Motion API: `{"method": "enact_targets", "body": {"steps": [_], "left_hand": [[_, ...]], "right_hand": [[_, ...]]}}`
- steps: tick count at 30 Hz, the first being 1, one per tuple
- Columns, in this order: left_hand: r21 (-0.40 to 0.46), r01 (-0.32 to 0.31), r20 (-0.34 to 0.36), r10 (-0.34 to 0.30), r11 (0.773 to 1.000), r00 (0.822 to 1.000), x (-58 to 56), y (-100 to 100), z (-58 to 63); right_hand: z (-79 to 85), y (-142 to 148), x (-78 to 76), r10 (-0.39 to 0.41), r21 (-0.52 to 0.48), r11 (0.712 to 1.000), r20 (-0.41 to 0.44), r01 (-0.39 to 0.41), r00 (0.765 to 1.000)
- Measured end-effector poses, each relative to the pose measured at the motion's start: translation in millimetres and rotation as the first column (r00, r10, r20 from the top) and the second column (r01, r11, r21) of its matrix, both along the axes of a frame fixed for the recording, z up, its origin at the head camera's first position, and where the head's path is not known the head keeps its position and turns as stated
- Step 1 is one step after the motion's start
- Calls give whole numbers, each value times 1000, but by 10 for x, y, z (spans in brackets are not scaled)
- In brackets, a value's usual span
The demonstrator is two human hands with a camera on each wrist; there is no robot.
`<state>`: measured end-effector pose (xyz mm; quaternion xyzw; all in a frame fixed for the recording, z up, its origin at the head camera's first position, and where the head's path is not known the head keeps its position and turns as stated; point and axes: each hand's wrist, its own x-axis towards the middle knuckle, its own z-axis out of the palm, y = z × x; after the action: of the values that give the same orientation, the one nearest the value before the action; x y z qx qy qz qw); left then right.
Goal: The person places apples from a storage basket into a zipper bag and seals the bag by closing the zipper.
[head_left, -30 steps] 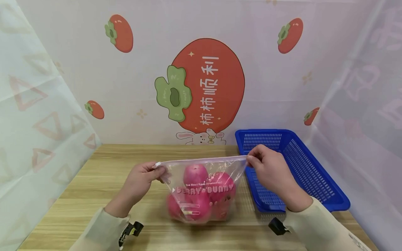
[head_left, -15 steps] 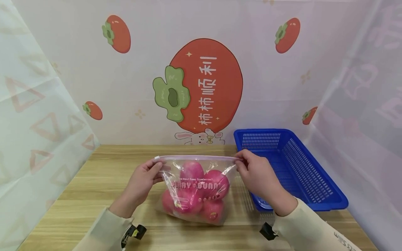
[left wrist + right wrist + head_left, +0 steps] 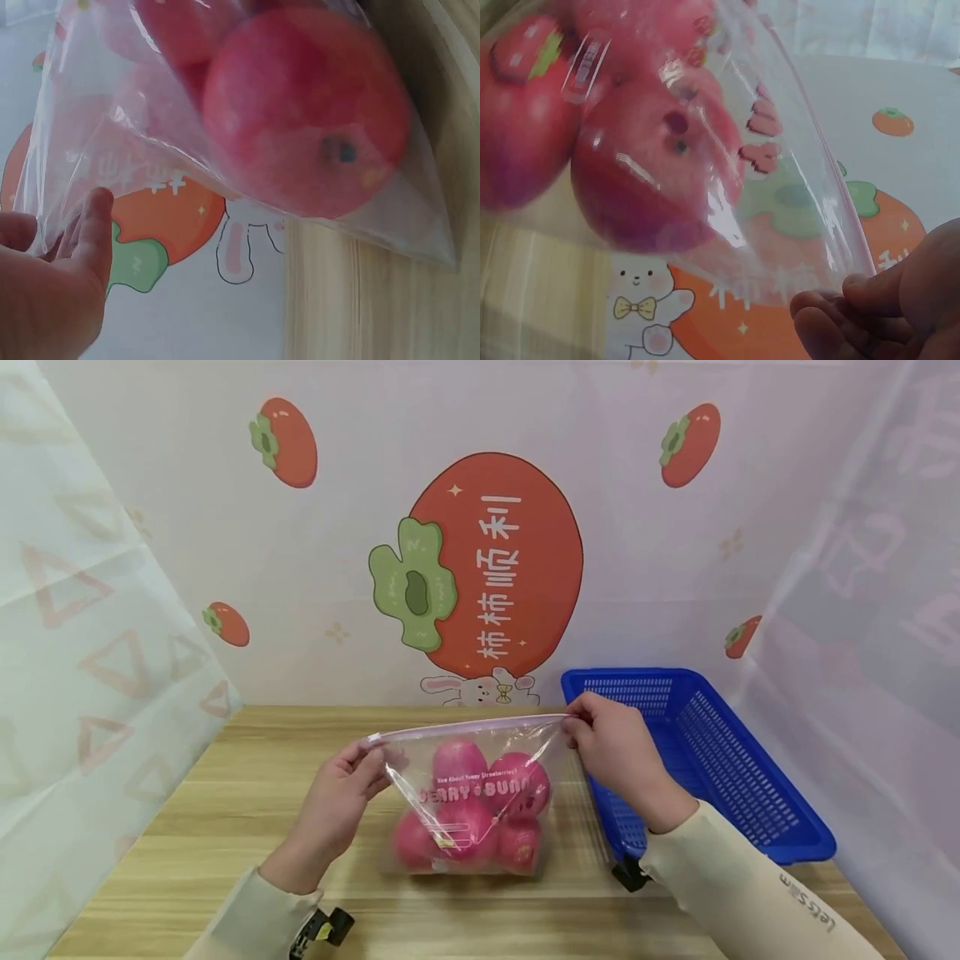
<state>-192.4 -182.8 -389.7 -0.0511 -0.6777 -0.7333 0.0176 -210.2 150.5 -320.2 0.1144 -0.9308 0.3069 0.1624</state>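
A clear zip bag with pink printing and a pale pink zip strip holds several round pinkish-red fruits that look like apples. My left hand pinches the bag's top left corner, by the white slider. With thumb and fingers, my right hand pinches the top right corner. Stretched between both hands, the zip strip rises slightly to the right. In the left wrist view an apple shows large through the film. The right wrist view shows the zip strip running to my right fingertips.
A blue plastic basket with slotted walls stands at the right, partly behind my right hand and forearm. The wooden table ends at a printed backdrop, with pale cloth sides left and right.
My right hand has moved left, then up, still holding its corner. The left hand has shifted slightly. The zip strip slackened, then drew taut with its right end higher.
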Motion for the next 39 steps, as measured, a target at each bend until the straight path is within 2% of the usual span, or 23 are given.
{"method": "enact_targets", "body": {"steps": [4,6,8,12,14,17,20,22,24,25,27,31,33,35,36,39], "left_hand": [[-12,96,-19,-97,995,995,8,32,5],[-43,108,-37,-109,993,993,-3,41,-2],[-56,71,-41,-73,996,997,-27,52,-10],[-92,-46,-26,43,995,999,-87,94,7],[-131,-61,-3,61,990,998,-76,115,28],[-187,-27,49,37,982,998,40,161,58],[-265,7,79,15,964,997,259,239,63],[-362,27,87,5,932,996,396,287,32],[-475,38,63,-9,879,998,480,338,-24],[-507,58,56,-34,860,998,499,354,-60],[-576,99,45,-90,811,995,505,375,-138],[-635,135,1,-174,761,985,445,389,-260],[-679,115,-21,-176,725,984,421,388,-287],[-692,100,-42,-178,715,983,404,389,-304],[-690,101,-48,-184,717,982,398,392,-310],[-685,110,-63,-209,720,976,380,400,-331]], "right_hand": [[12,0,-26,-28,-31,999,-10,27,1000],[20,5,-21,-36,-27,999,-11,36,999],[30,13,-12,-39,-7,999,-1,39,999],[59,42,48,-40,52,998,67,37,997],[74,43,101,-25,79,997,121,15,992],[86,5,232,-21,148,989,164,-3,986],[42,-59,398,-25,238,971,88,3,996],[-7,-103,495,-19,293,956,11,15,1000],[-63,-137,558,4,332,943,-46,11,999],[-89,-155,576,15,349,937,-61,7,998],[-130,-189,597,25,380,925,-63,1,998],[-222,-246,594,8,395,919,-23,2,1000],[-275,-270,584,-4,388,922,1,3,1000],[-330,-290,579,-13,384,923,5,10,1000],[-357,-297,584,-14,387,922,-7,16,1000],[-424,-307,638,-2,394,917,-132,54,991]]}}
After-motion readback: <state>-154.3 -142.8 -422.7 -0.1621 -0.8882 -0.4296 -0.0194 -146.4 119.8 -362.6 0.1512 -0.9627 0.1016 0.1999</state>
